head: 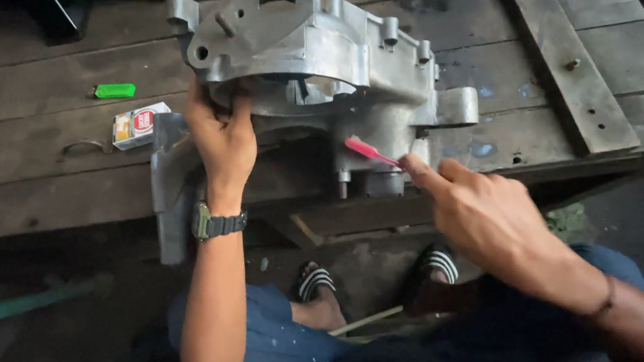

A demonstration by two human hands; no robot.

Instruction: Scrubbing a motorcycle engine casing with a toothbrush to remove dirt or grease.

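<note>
Left hand (221, 139): clamped on grey engine casing (311, 58) at bench (44, 205) edge. Right hand (480, 214): pinching pink brush (370, 152) against casing. Risk: casing overhangs; a slackened hold could tip it off.

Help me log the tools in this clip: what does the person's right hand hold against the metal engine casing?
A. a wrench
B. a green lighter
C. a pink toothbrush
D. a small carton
C: the right hand pinches a pink toothbrush against the lower side of the engine casing, while the left hand grips the casing's near edge.
</note>
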